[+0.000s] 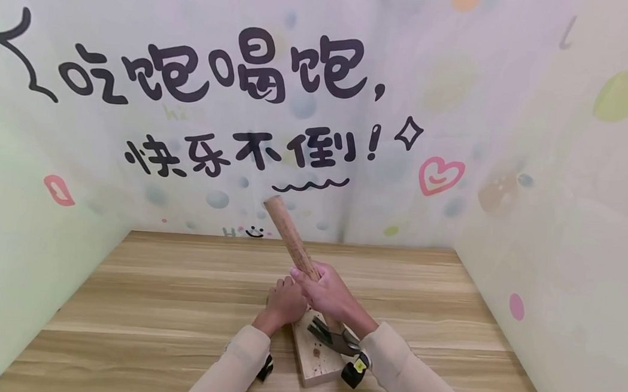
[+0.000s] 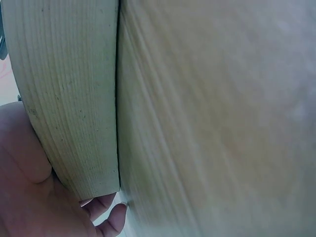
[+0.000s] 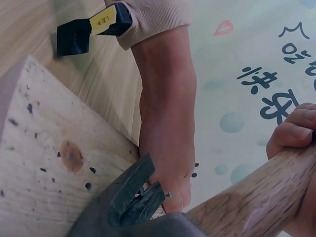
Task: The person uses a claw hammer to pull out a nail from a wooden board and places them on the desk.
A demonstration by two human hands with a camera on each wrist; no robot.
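My right hand [image 1: 326, 294] grips the wooden handle of a claw hammer [image 1: 288, 230], which slants up and away to the left. Its dark metal head lies low over a pale wooden block [image 1: 318, 373], claw pointing left. In the right wrist view a small nail [image 3: 169, 194] shows at the claw [image 3: 133, 197]; whether the nail is in the wood is hidden. The left hand [image 1: 287, 302] holds the block's far end. Seen from the left wrist, the palm lies against the block [image 2: 69, 98] and the fingertips [image 2: 114, 221] curl past its end.
Under the block is a wood-grain tabletop [image 1: 167, 295]. A printed back wall [image 1: 211, 207] rises behind it, with side walls at left and right. Dark holes and a knot [image 3: 72, 156] mark the block's top. Each wrist carries a black camera [image 1: 354, 373].
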